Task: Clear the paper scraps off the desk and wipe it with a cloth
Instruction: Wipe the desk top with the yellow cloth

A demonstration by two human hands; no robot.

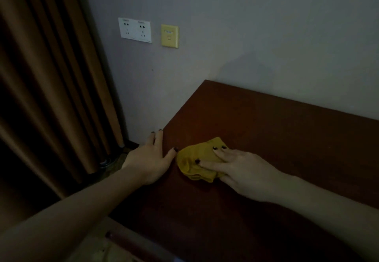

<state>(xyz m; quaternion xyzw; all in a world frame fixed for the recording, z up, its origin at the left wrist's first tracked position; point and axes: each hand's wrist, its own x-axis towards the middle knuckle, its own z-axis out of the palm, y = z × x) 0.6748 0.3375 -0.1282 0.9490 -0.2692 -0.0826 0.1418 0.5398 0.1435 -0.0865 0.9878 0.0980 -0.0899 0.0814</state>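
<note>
A bunched yellow cloth [194, 159] lies on the dark reddish-brown desk [266, 130] near its left edge. My right hand [242, 171] presses down on the cloth with straight, spread fingers; the thumb lies along the cloth's near side. My left hand [149, 159] rests flat over the desk's left edge, fingers stretched along the edge and thumb on the desktop, just short of the cloth. No paper scraps show on the visible part of the desk.
A grey wall runs behind the desk with a white double socket [135, 30] and a yellow wall plate [169, 35]. Brown curtains [47, 77] hang at the left, reaching the floor. A pale surface [98, 247] sits below the desk's near left corner.
</note>
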